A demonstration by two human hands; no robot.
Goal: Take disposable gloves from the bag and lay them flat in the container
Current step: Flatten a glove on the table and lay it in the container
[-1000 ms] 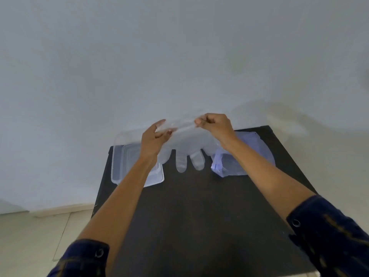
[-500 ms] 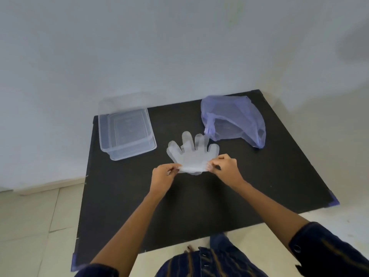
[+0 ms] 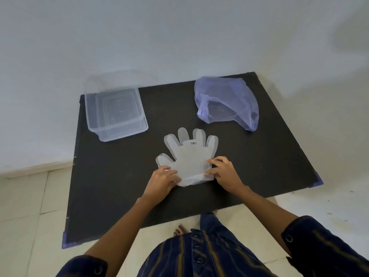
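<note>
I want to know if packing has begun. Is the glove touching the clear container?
Apart. The head view shows bare dark table between the glove, pressed flat by both hands, and the clear container.

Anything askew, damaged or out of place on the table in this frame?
Nothing stands out. The glove lies spread flat on the black table, fingers pointing away, with the left hand and right hand on its cuff corners. The clear container sits upright and looks empty; the bag lies slumped at the far right.

Container (image 3: 116,113) far left on table (image 3: 119,188), bag (image 3: 227,101) far right, glove (image 3: 189,156) between, nearer
</note>
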